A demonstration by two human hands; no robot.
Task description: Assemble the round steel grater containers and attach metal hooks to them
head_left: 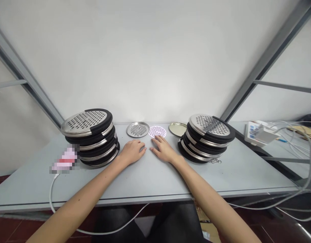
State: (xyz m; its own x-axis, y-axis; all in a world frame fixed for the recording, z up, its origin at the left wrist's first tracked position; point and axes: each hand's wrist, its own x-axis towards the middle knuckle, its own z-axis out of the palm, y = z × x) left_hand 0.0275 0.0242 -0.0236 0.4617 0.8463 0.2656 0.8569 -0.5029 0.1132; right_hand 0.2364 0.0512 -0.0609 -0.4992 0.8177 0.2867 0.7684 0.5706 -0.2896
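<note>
My left hand (133,150) rests on the grey table with its fingers loosely bent and nothing in it. My right hand (162,148) lies flat beside it, fingers apart, its tips near the edge of a pale lilac perforated disc (157,131). Left of that disc is a round silver metal plate (138,130) with slots. To the right, a plain gold-toned round lid (177,129) is partly hidden by a stack of round slotted metal plates with black rims (211,138). A similar stack (91,138) stands left of my left hand.
A pixelated pinkish object (65,160) on a white cable (52,192) lies by the left stack. Small metal clips (215,161) lie at the right stack's base. Farther right are a white power strip (257,133) and tangled cables. Grey metal posts (269,57) flank the table (145,182).
</note>
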